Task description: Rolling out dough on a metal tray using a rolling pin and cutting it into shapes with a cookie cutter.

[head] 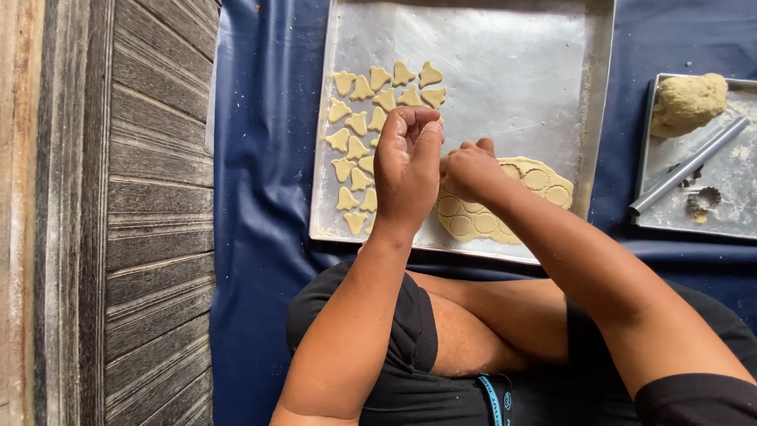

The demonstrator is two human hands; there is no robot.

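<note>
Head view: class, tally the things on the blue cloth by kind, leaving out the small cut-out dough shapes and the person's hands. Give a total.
Metal trays: 2
Rolled dough sheet: 1
Dough lump: 1
Metal tube: 1
Fluted round cutter: 1
Total: 6
</note>
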